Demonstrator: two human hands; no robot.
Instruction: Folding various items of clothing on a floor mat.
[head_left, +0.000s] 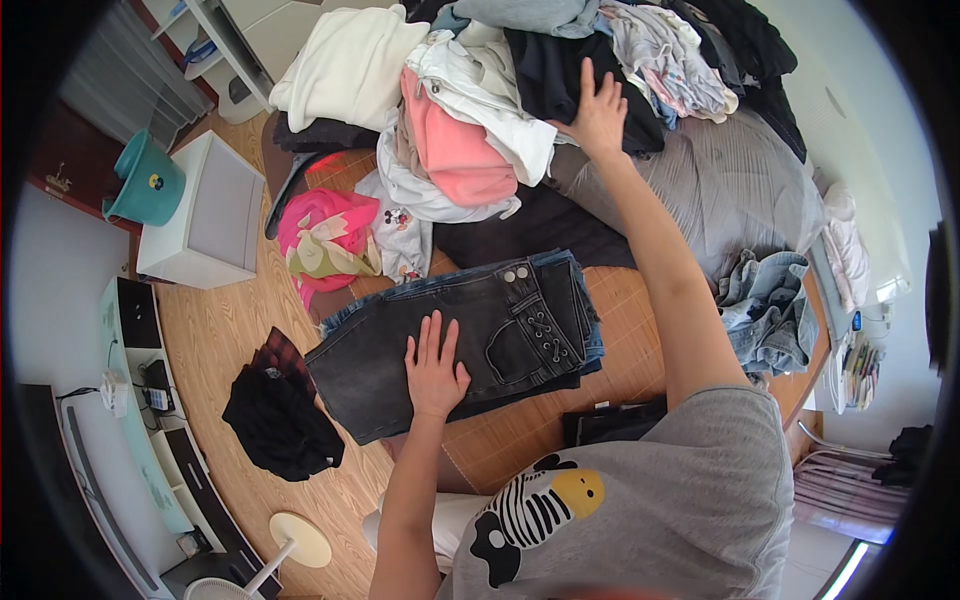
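My left hand (437, 367) lies flat, fingers spread, on a folded pair of black denim jeans (480, 322) with lace-up eyelets and two metal buttons at the waist. Blue jeans show beneath their edges in a stack on the bamboo mat (622, 337). My right hand (598, 112) reaches to the heap, its fingers spread over a black garment (547, 75). Beside it lie a white garment (510, 127) with a zipper and a pink garment (457, 157). Neither hand shows anything gripped.
A pink and green cloth (330, 236) lies left of the stack. Black clothing (281, 420) is on the wood floor. A crumpled denim garment (772, 311) sits at right, near a plastic-covered grey bundle (720, 180). A teal bucket (150, 184) stands on a white cabinet (202, 210); a fan base (300, 538) is lower left.
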